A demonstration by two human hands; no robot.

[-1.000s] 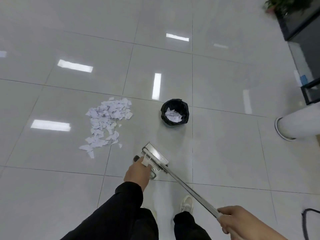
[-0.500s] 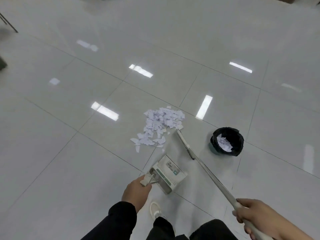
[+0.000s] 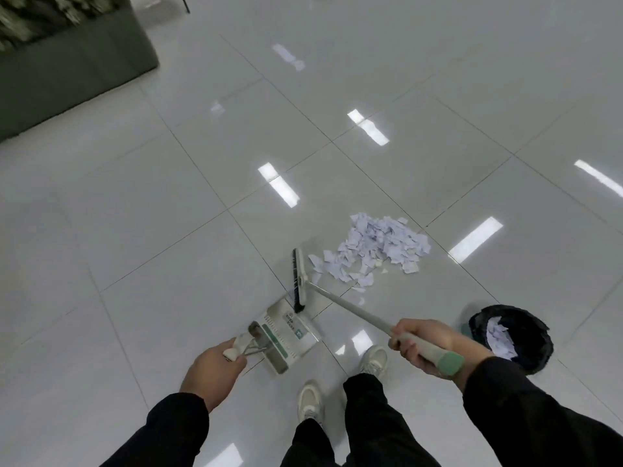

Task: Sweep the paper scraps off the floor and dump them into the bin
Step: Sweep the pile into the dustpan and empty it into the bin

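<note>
On the shiny white tile floor lies a pile of white paper scraps, just beside the black-bristled broom. The right hand has its fingers wrapped round the broom's pale handle. The left hand grips the silver metal dustpan. Near the right arm stands a round black bin with scraps inside.

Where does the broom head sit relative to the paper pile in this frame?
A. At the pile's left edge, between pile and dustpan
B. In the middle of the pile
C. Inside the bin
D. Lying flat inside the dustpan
A: the broom head stands just left of the paper pile, with the dustpan nearer the person; the bin is off to the right.
</note>
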